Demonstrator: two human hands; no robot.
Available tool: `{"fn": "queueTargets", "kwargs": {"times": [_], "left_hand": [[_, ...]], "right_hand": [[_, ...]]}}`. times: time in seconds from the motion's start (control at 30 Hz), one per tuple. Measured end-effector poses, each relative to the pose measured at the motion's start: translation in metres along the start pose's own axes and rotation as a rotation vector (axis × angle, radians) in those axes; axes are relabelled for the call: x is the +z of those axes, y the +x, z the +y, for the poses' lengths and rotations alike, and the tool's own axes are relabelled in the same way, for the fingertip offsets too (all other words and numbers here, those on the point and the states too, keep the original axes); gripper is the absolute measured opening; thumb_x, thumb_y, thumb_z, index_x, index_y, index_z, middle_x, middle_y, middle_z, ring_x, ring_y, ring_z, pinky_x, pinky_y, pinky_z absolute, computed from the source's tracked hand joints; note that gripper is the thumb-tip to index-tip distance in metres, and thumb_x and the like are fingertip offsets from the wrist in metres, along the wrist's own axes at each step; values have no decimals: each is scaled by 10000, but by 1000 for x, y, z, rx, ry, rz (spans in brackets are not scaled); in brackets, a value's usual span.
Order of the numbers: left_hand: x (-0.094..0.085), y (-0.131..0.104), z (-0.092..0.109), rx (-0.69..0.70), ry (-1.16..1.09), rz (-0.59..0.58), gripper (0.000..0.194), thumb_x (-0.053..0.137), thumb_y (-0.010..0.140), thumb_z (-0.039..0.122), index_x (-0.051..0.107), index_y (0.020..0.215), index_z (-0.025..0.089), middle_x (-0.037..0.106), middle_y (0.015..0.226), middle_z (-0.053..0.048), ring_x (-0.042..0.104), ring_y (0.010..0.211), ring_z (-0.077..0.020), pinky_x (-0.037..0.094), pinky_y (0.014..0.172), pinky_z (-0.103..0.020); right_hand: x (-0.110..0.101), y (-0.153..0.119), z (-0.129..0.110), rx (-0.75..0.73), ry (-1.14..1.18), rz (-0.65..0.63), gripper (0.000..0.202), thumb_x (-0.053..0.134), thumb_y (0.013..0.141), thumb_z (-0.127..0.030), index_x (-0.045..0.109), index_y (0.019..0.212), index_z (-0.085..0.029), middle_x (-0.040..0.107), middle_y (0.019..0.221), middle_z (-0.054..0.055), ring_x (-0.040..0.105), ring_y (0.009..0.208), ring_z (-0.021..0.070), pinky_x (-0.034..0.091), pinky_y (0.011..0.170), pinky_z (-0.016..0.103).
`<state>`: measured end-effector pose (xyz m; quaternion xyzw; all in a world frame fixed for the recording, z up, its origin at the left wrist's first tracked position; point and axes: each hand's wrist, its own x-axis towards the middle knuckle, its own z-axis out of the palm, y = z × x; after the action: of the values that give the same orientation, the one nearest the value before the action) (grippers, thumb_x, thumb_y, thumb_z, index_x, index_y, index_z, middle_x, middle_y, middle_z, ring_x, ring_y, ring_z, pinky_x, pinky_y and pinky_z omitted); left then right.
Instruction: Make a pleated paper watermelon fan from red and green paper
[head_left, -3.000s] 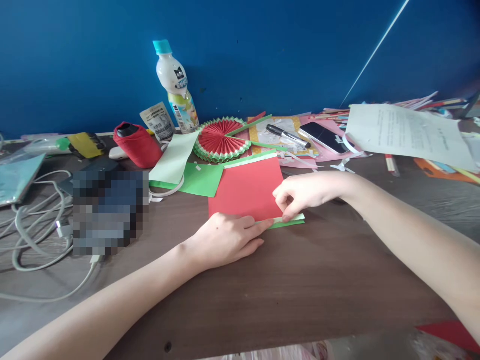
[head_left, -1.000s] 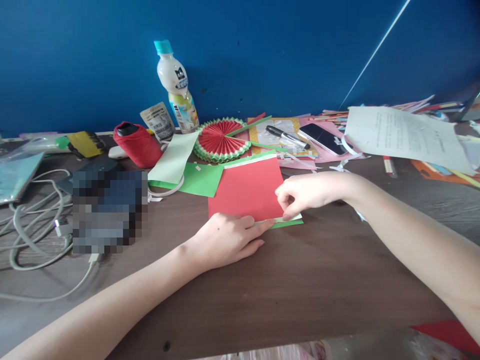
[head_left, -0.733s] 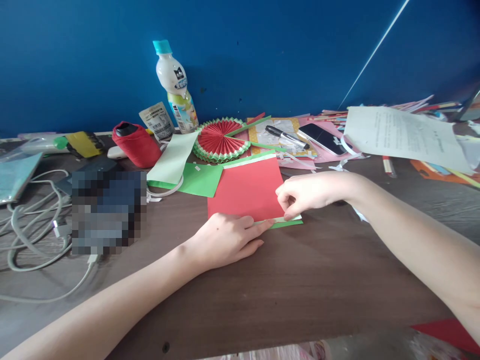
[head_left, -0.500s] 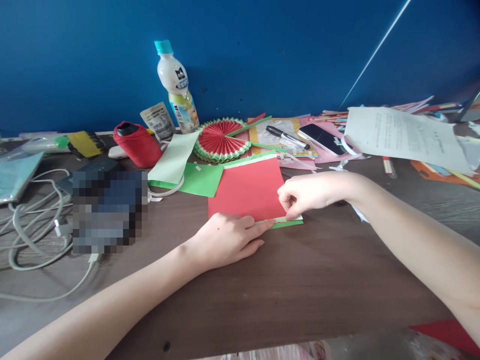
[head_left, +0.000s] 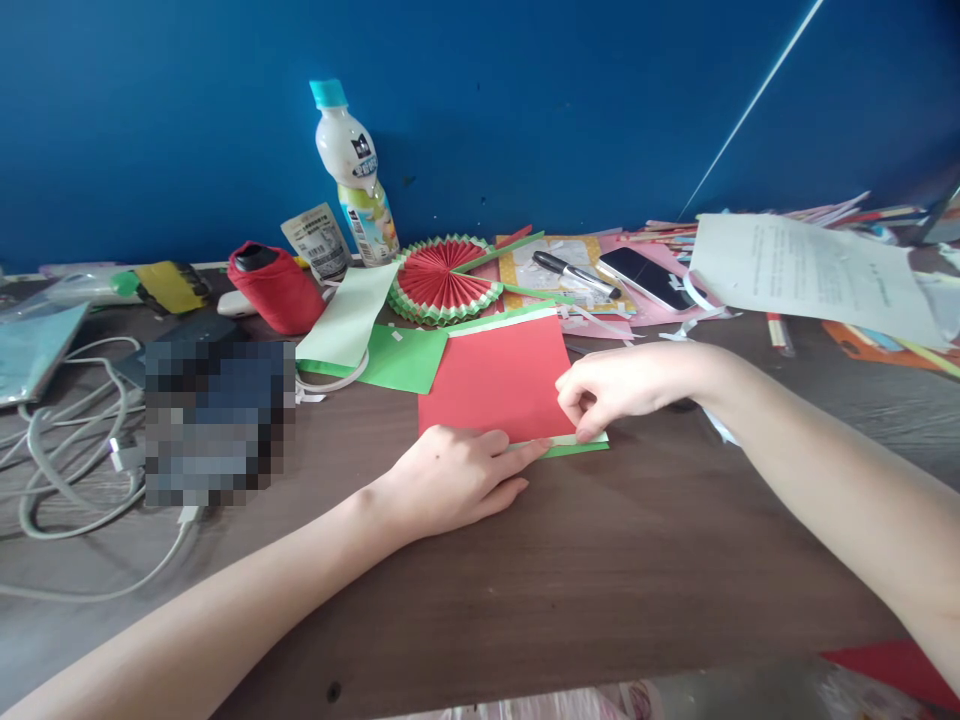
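A red sheet of paper lies flat on the table, with white and green paper bands along its far and near edges. My left hand rests over its near left part, fingers stretched out and the index finger pressing along the near edge. At the near right corner my right hand is closed, its fingers curled and the tips on the white paper strip. Part of the near edge is hidden under my left hand. Left of the red sheet lies a green sheet of paper.
Behind the sheet lies a pleated red-and-green paper fan. A bottle stands by the blue wall. To the right are a marker, a phone and a printed sheet. White cables coil at the left.
Almost nothing differs. The red sheet's near right corner and my right fingertips sit very slightly farther right; my left hand stays in place.
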<state>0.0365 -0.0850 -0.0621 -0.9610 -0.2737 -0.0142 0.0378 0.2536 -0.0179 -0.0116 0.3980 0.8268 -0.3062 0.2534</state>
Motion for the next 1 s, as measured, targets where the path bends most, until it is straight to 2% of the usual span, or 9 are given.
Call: {"fn": "queueTargets", "kwargs": {"times": [0.13, 0.3, 0.5, 0.83, 1.0], "left_hand": [[0, 0, -1, 0, 3, -5, 427, 292, 905, 355, 397, 1309, 267, 592, 778, -9, 565, 665, -123, 391, 529, -216], [1, -1, -1, 1, 0, -5, 431, 274, 909, 359, 391, 1314, 269, 590, 781, -9, 561, 656, -129, 397, 524, -228], [2, -1, 0, 3, 7, -3, 435, 275, 908, 359, 387, 1318, 267, 585, 782, -9, 558, 658, -136, 408, 521, -237], [0, -2, -1, 9, -22, 19, 413, 318, 897, 339, 442, 1279, 241, 578, 789, -15, 558, 658, -134, 425, 525, -233], [-2, -10, -7, 43, -147, 47, 382, 342, 896, 293, 493, 1236, 205, 597, 806, -31, 566, 694, -132, 434, 579, -220]], "right_hand": [[2, 0, -1, 20, -11, 6, 221, 514, 699, -389, 569, 647, -181, 551, 759, 14, 466, 622, 123, 285, 514, 251], [4, -1, -3, 115, -29, 40, 236, 523, 690, -416, 553, 654, -185, 545, 727, 15, 454, 573, 118, 271, 485, 253], [3, -4, -5, 206, -55, 78, 307, 566, 655, -470, 458, 594, -189, 444, 578, -25, 355, 450, 83, 228, 440, 254], [1, -6, 1, 178, -32, 63, 280, 622, 618, -412, 445, 612, -194, 472, 618, -36, 372, 494, 85, 212, 477, 249], [1, -5, 0, 270, -36, 69, 331, 641, 589, -460, 439, 608, -198, 441, 580, -45, 345, 473, 82, 217, 471, 249]]}}
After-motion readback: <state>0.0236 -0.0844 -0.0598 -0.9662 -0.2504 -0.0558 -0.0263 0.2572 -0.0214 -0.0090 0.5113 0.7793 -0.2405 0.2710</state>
